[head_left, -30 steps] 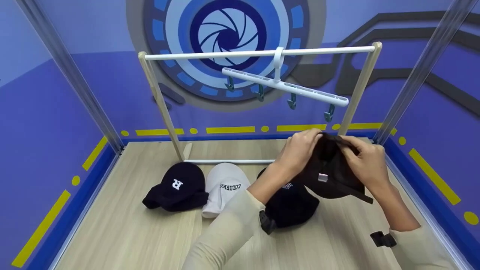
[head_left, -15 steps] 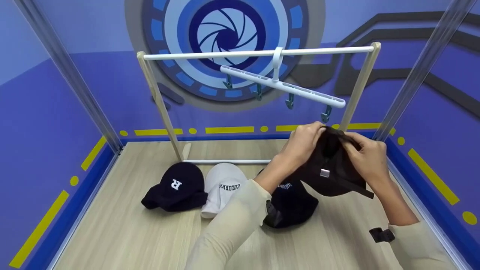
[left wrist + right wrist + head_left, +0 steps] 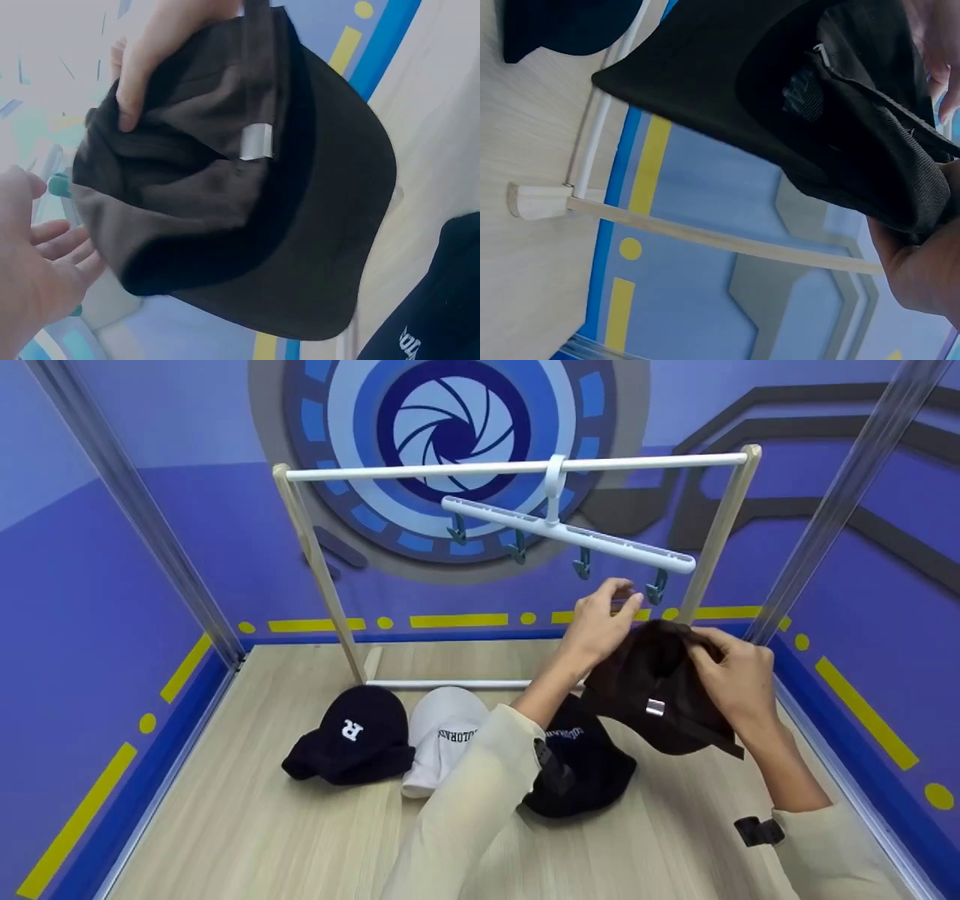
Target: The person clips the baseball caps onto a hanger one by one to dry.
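My right hand (image 3: pixel 739 682) pinches a dark brown baseball cap (image 3: pixel 679 727) by its upper edge and holds it above the table. The cap's underside and a small silver buckle (image 3: pixel 257 141) face the left wrist camera. My left hand (image 3: pixel 596 622) is off the cap, just beside it, with fingers loosely bent and nothing between them. Close by its fingertips hangs the rightmost dark green clip (image 3: pixel 655 587) of a white hanger (image 3: pixel 559 529). In the left wrist view, that hand (image 3: pixel 45 262) is spread beside the cap.
The hanger hooks over the white bar (image 3: pixel 420 469) of a wooden-sided rack (image 3: pixel 319 570). On the table (image 3: pixel 247 825) lie a navy cap with an R (image 3: pixel 367 727), a white cap (image 3: pixel 442 720) and a black cap (image 3: pixel 592 780), the last two partly behind my left arm.
My left hand has let go of the brown cap and moved slightly up toward the rightmost clip. The right hand keeps its grip, and the cap stays at nearly the same height.
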